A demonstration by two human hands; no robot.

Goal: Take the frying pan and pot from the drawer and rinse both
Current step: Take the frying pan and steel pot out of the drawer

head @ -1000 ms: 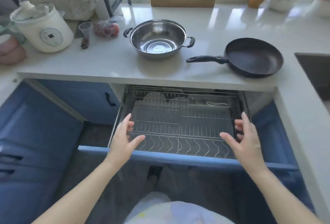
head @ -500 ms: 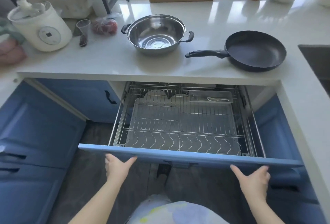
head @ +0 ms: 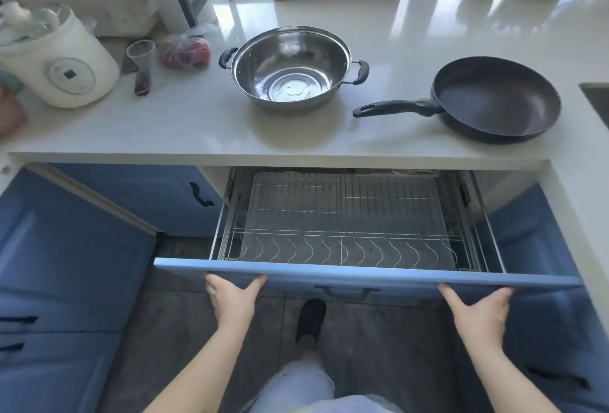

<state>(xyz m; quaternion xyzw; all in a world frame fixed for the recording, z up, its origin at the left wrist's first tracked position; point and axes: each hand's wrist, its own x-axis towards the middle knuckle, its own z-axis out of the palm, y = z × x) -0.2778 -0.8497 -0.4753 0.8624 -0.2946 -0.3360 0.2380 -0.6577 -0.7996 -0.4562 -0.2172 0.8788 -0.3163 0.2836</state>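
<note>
A steel pot (head: 291, 67) with two black handles stands on the white counter (head: 184, 122). To its right lies a black frying pan (head: 494, 99), handle pointing left. Below the counter edge a blue drawer front (head: 362, 277) stands partly out, showing a wire rack (head: 346, 224) inside. My left hand (head: 232, 297) presses flat against the drawer front near its left end. My right hand (head: 478, 312) presses the front near its right end. Both hands have straight fingers and hold nothing.
A white cooker (head: 62, 60), a plastic cup (head: 142, 63) and a bag of red fruit (head: 186, 51) sit at the counter's left. The sink edge (head: 596, 99) shows at far right. Blue cabinet doors (head: 66, 264) flank the drawer. A shoe (head: 311, 318) stands on the dark floor.
My hands dropped from above the rack onto the drawer front. The drawer has slid partway back in, hiding the rack's rear and the plates there.
</note>
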